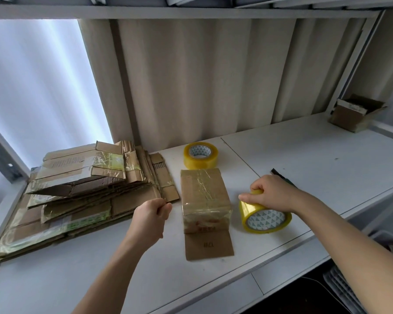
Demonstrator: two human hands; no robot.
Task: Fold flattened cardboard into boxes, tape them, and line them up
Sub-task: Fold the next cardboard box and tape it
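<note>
The front edge of the white shelf [145,279] runs from lower left up to the right, and the nearest stretch of its top, between the 2 forearms, is bare. Just beyond, the box [204,198] sits in the middle of the shelf, brown cardboard wrapped in glossy tape, with 1 untaped flap [209,245] lying flat toward the person. The left hand [151,216] is curled into a loose fist just left of the box; whether it pinches anything I cannot tell. The right hand [270,193] grips a yellow tape roll [262,217] standing on its edge just right of the box, fingers wrapped over its top. To the left, a pile of flat cardboard [77,196] covers that side of the shelf, reaching nearly to the box. Behind the box lies a 2nd tape roll [200,155], flat on the shelf. A dark, thin tool [279,174] shows behind the right hand. Far right, a small open box [356,114] sits by the corner post. A pale ribbed wall [202,75] closes the back, and another shelf [168,10] hangs overhead.
</note>
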